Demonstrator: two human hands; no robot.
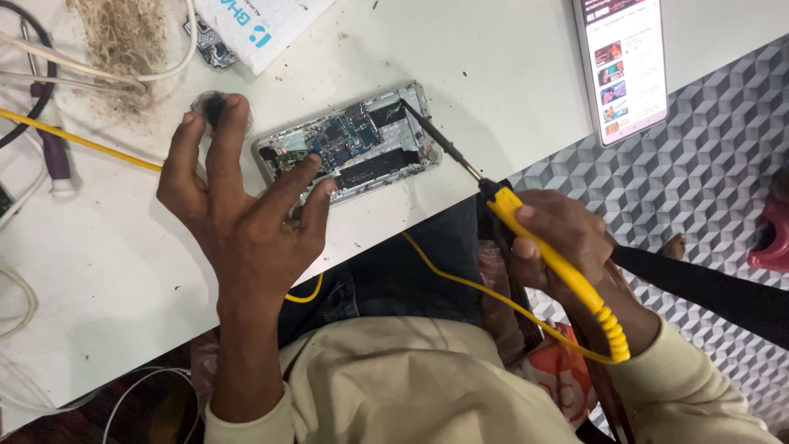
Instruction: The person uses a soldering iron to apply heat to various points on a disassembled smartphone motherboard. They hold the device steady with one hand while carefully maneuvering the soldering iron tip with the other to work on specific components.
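Now the right hand (559,238) is closed around a yellow soldering iron (546,255), and its dark tip touches the upper right corner of the opened phone (349,144) on the white table (493,74). The left hand (242,210) has its fingers spread wide; two fingertips press the phone's near edge. A second phone (625,66) with a lit screen lies well apart.

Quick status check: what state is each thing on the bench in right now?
Opened phone: back off, circuit board exposed, flat on table.
Soldering iron: gripped in right hand, tip at the phone's upper right corner.
Left hand: fingers spread, fingertips steadying the phone's edge.
Second phone: screen lit.
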